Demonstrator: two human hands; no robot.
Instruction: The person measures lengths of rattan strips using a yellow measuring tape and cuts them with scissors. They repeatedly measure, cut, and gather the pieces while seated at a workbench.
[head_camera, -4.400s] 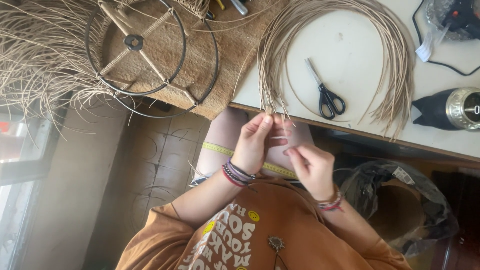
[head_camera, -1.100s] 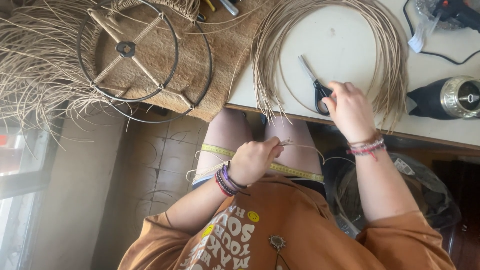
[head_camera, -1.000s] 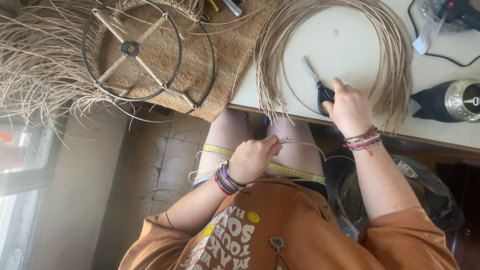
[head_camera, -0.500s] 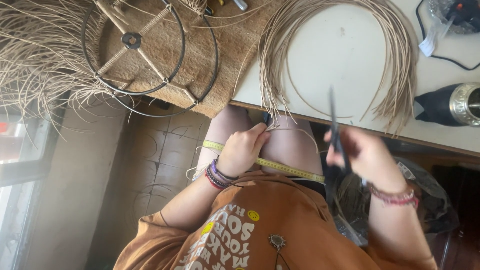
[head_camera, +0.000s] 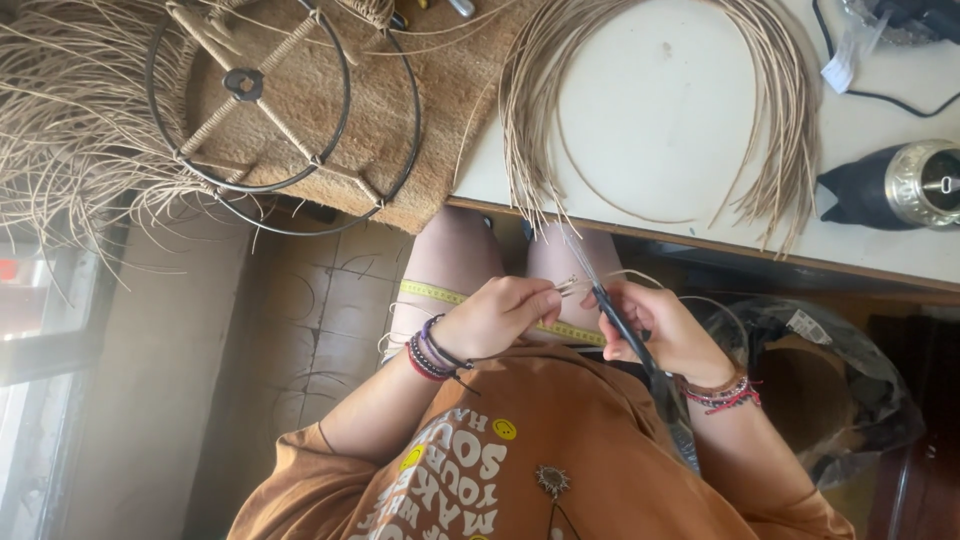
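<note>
**Scissors meet cane over the lap**

The left hand (head_camera: 497, 315) pinches thin cane strands (head_camera: 568, 285) between closed fingertips. The right hand (head_camera: 665, 335) is closed around black-handled scissors (head_camera: 610, 305), blades touching the strands, below the worktop (head_camera: 660, 120) edge.

This looks like a small craft workshop set up in a home, given over to cane or wicker weaving. A white desk (head_camera: 680, 130) on the far side carries a big loop of thin cane strands (head_camera: 770, 120). To its left lies a woven mat (head_camera: 440, 120) with a black wire frame (head_camera: 290, 110) on it, part wrapped in cane, and a heap of loose straw fibres (head_camera: 70, 130) at the far left. A black tool with a metal end (head_camera: 900, 185) and a cable (head_camera: 880, 95) sit at the desk's right. The floor is tiled (head_camera: 320, 330), as in a house.
</note>
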